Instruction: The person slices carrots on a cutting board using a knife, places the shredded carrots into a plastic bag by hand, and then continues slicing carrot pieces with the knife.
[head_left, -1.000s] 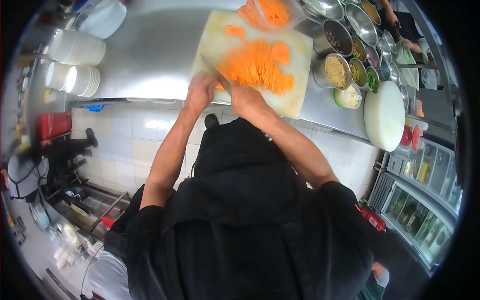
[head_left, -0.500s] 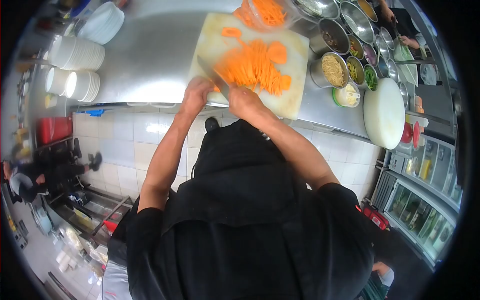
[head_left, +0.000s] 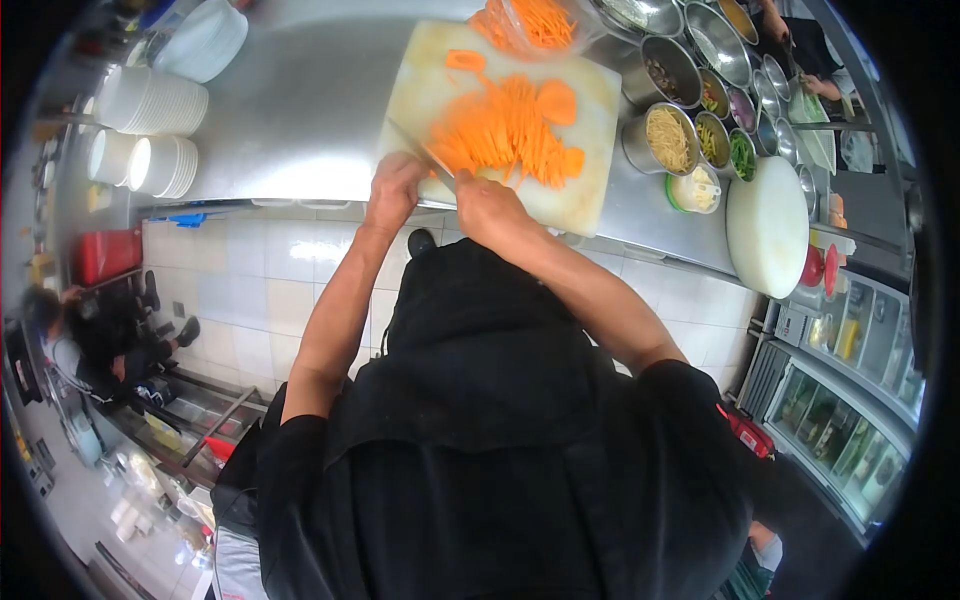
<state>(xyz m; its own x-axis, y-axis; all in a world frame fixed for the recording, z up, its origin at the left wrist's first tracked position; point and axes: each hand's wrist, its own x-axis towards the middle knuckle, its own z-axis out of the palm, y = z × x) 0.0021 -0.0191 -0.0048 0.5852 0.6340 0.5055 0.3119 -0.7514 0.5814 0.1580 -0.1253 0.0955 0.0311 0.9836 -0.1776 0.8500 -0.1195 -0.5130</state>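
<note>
My right hand [head_left: 490,206] is closed round the handle of a kitchen knife [head_left: 420,148], its blade pointing up and left over the board. Close beside the blade, my left hand [head_left: 397,187] has its fingers curled down at the near left edge of the white cutting board [head_left: 596,180]. A little orange carrot shows by those fingertips; the rest is hidden under them. A heap of carrot strips [head_left: 508,132] covers the middle of the board. Around the heap lie a round carrot slice [head_left: 556,102] and a smaller carrot slice [head_left: 464,61].
A clear bag of carrot strips [head_left: 540,25] rests at the board's far edge. To the right stand several metal bowls, a pot of pale strips [head_left: 668,140] and a thick round white board [head_left: 768,228]. White container stacks [head_left: 165,168] stand left. Other people are at both sides.
The knife blade has shifted and tilted slightly beside my left hand. Both hands stay in nearly the same place. At far left, a seated person has moved.
</note>
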